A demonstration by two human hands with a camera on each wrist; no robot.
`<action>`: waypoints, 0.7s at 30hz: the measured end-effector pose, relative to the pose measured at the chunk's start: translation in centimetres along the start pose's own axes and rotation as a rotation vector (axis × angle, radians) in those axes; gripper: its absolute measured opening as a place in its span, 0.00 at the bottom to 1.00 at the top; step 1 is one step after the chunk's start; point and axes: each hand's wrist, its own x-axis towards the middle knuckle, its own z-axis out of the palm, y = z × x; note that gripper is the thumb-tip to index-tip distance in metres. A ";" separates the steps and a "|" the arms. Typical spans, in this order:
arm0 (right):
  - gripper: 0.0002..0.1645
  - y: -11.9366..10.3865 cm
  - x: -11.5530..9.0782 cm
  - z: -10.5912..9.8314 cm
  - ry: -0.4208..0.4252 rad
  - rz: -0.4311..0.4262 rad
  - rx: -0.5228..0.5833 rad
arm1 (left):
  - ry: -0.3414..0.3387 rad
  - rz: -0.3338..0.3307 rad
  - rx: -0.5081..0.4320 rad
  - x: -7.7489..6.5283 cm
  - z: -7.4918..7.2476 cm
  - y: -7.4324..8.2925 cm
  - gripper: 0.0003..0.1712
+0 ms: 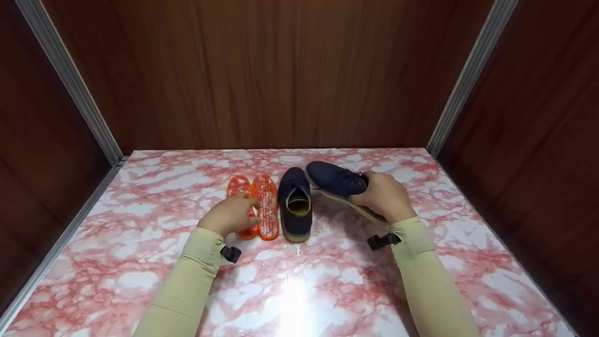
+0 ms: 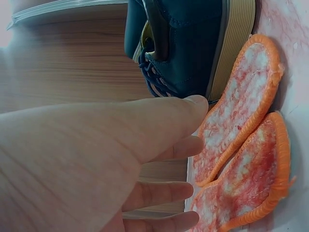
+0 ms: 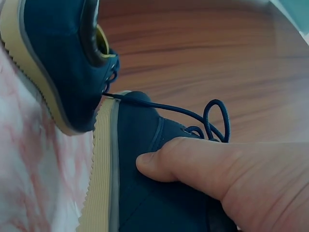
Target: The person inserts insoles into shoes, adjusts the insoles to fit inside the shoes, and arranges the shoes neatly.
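My right hand [image 1: 386, 194] grips a dark blue lace-up shoe [image 1: 337, 180] around its ankle opening, thumb along the near side. That shoe is angled, its toe pointing to the far left, beside the other blue shoe [image 1: 295, 224]. The second shoe stands upright on its sole with its yellow-lined opening showing. Left of it lie two insoles [image 1: 267, 210] with orange edging and a mottled red and white surface, side by side. My left hand [image 1: 229, 214] is over the left insole, holding nothing, its fingers loosely extended in the left wrist view. A lace [image 3: 178, 108] trails between the shoes.
The tabletop [image 1: 140, 281] has a red and white marbled pattern. Brown wood panels [image 1: 281, 75] rise behind it and on both sides, with metal posts at the corners. A black strap [image 1: 383, 241] is on the right wrist.
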 end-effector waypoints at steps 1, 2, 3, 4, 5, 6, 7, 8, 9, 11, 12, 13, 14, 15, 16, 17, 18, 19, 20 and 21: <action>0.45 -0.1 0.0 0.0 -0.001 -0.005 0.000 | -0.001 0.002 0.000 0.0 0.0 0.0 0.24; 0.45 -0.3 -0.1 -0.1 -0.001 -0.008 0.000 | -0.002 0.002 0.000 0.0 0.0 0.0 0.24; 0.45 -0.5 -0.2 -0.1 0.000 -0.013 -0.001 | -0.002 0.002 0.000 0.0 0.0 0.0 0.24; 0.44 -0.6 -0.2 -0.1 0.001 -0.017 -0.001 | -0.003 0.001 -0.001 -0.1 0.0 0.0 0.24; 0.44 -0.8 -0.3 -0.1 0.002 -0.021 0.001 | -0.005 -0.004 -0.004 -0.1 0.0 0.0 0.24; 0.43 -1.0 -0.4 -0.1 0.002 -0.026 0.002 | -0.007 -0.009 -0.008 -0.1 0.1 -0.1 0.24; 0.42 -1.1 -0.4 -0.1 0.002 -0.032 0.004 | -0.006 -0.009 -0.007 -0.1 0.1 -0.1 0.24; 0.42 -1.3 -0.4 -0.1 0.003 -0.035 0.006 | -0.005 -0.009 -0.006 0.0 0.1 -0.1 0.24; 0.41 -1.4 -0.5 -0.1 0.002 -0.039 0.007 | -0.004 -0.009 -0.004 0.0 0.1 -0.1 0.24; 0.41 -1.6 -0.6 -0.1 0.003 -0.044 0.006 | -0.004 -0.007 -0.001 0.1 0.1 -0.2 0.24; 0.40 -1.7 -0.6 -0.1 0.002 -0.045 0.005 | -0.003 -0.006 0.001 0.1 0.1 -0.2 0.24; 0.40 -1.7 -0.6 -0.1 0.001 -0.046 0.004 | -0.003 -0.004 0.004 0.1 0.1 -0.2 0.24; 0.40 -1.7 -0.6 -0.2 -0.001 -0.043 0.002 | -0.002 -0.005 0.005 0.1 0.1 -0.1 0.24; 0.41 -1.8 -0.7 -0.2 -0.003 -0.041 0.000 | -0.003 -0.004 0.009 0.1 0.1 -0.1 0.24; 0.41 -1.8 -0.7 -0.2 -0.006 -0.039 -0.001 | -0.004 -0.006 0.010 0.0 0.0 -0.1 0.24; 0.42 -1.8 -0.7 -0.3 -0.009 -0.036 -0.001 | -0.005 -0.008 0.012 0.0 0.0 0.0 0.25; 0.42 -1.8 -0.7 -0.3 -0.012 -0.034 -0.001 | -0.004 -0.007 0.015 0.0 0.0 0.0 0.25; 0.43 -1.9 -0.7 -0.3 -0.015 -0.032 -0.001 | -0.005 -0.006 0.018 0.0 0.0 0.0 0.25; 0.43 -1.9 -0.7 -0.4 -0.016 -0.030 -0.001 | -0.007 -0.007 0.016 0.0 -0.1 0.0 0.25; 0.43 -1.9 -0.7 -0.4 -0.018 -0.030 0.003 | -0.010 -0.009 0.016 0.0 -0.1 0.0 0.25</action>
